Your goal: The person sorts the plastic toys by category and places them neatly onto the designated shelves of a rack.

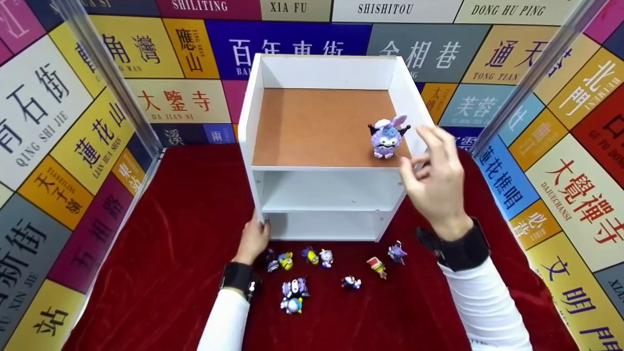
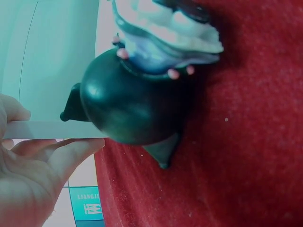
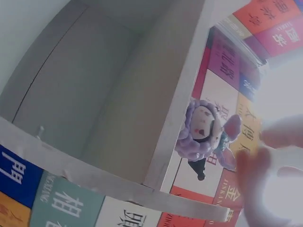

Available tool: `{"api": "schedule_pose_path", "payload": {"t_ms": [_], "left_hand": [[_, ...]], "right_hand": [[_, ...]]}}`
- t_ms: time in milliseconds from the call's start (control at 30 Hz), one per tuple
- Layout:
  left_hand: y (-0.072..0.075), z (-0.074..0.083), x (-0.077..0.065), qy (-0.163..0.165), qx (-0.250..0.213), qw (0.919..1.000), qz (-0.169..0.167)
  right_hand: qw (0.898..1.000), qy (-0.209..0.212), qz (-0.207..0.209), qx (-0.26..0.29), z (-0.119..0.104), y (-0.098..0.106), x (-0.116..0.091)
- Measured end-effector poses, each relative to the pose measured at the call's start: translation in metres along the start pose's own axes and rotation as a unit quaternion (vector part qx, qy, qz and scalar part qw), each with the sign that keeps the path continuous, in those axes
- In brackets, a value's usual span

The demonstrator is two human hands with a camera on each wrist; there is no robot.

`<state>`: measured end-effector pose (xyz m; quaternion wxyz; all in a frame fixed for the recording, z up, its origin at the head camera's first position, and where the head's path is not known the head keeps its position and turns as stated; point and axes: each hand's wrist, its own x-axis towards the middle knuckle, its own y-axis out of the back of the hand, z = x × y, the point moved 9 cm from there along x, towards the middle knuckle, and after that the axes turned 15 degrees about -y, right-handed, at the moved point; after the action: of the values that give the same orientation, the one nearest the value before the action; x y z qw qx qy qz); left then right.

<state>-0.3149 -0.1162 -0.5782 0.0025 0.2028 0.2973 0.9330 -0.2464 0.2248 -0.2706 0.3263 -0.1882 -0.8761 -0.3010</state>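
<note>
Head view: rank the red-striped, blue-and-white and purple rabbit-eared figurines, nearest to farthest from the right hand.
1. Purple rabbit-eared figurine: atop the white cabinet, left of the right hand.
2. Red-striped figurine: on red cloth.
3. Blue-and-white figurine: farther left.

Sign-covered walls [image 1: 178, 100], red cloth [image 1: 195, 195]

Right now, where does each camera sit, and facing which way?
Head: on the head, facing forward and down at a white, brown-topped shelf unit on dark red cloth; white sleeves, left fingers and right fingers show.
Left wrist: on that wrist, facing the left fingers gripping the shelf unit's side panel, and a glossy, dark, rounded figurine.
Right wrist: on that wrist, facing the shelf unit and a purple, long-eared figurine past blurred right fingers.
Shared: head and right wrist both show the purple figurine.
</note>
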Motion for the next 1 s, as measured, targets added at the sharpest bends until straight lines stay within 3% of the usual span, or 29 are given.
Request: {"api": "schedule_pose_path", "payload": {"t_ms": [100, 167, 267, 333, 400, 433, 533, 567, 600, 633, 733, 800, 867, 1000], "left_hand": [[0.001, 0.003, 0.002, -0.011, 0.003, 0.9999, 0.006], [0.002, 0.004, 0.002, -0.016, 0.005, 0.9998, 0.009], [0.002, 0.005, 0.001, -0.016, 0.002, 0.9998, 0.009], [0.001, 0.004, 0.000, -0.016, -0.002, 0.9998, 0.008], [0.000, 0.004, -0.002, -0.012, -0.006, 0.9999, 0.005], [-0.002, 0.003, -0.002, -0.012, -0.007, 0.9999, 0.002], [-0.003, 0.004, -0.001, -0.012, -0.002, 0.9999, 0.001], [-0.003, 0.004, 0.001, -0.013, -0.001, 0.9999, 0.002], [-0.002, 0.004, 0.002, -0.016, 0.000, 0.9999, 0.003], [-0.002, 0.005, 0.003, -0.019, 0.000, 0.9998, 0.005], [0.000, 0.005, 0.004, -0.020, -0.001, 0.9998, 0.009], [0.001, 0.004, 0.003, -0.015, -0.001, 0.9998, 0.009], [0.001, 0.003, 0.000, -0.012, -0.001, 0.9999, 0.010], [0.000, 0.003, 0.000, -0.018, -0.003, 0.9998, 0.010]], "right_hand": [[0.998, 0.028, 0.021, 0.048, -0.001, 0.011, -0.012], [0.996, 0.048, 0.008, 0.075, 0.001, 0.014, -0.021], [0.989, 0.076, -0.048, 0.120, 0.009, 0.010, -0.035], [0.979, 0.087, -0.107, 0.148, 0.019, 0.004, -0.046], [0.957, 0.082, -0.199, 0.196, 0.032, -0.006, -0.059], [0.938, 0.073, -0.255, 0.223, 0.041, -0.012, -0.066], [0.862, -0.014, -0.422, 0.281, 0.082, -0.032, -0.092], [0.843, -0.062, -0.462, 0.270, 0.101, -0.040, -0.101], [0.833, -0.111, -0.487, 0.239, 0.122, -0.048, -0.110], [0.830, -0.153, -0.499, 0.193, 0.145, -0.055, -0.119], [0.846, -0.233, -0.478, -0.021, 0.205, -0.067, -0.144], [0.843, -0.254, -0.457, -0.131, 0.229, -0.074, -0.160], [0.840, -0.256, -0.437, -0.195, 0.241, -0.081, -0.173], [0.829, -0.265, -0.433, -0.235, 0.244, -0.094, -0.191]]}}
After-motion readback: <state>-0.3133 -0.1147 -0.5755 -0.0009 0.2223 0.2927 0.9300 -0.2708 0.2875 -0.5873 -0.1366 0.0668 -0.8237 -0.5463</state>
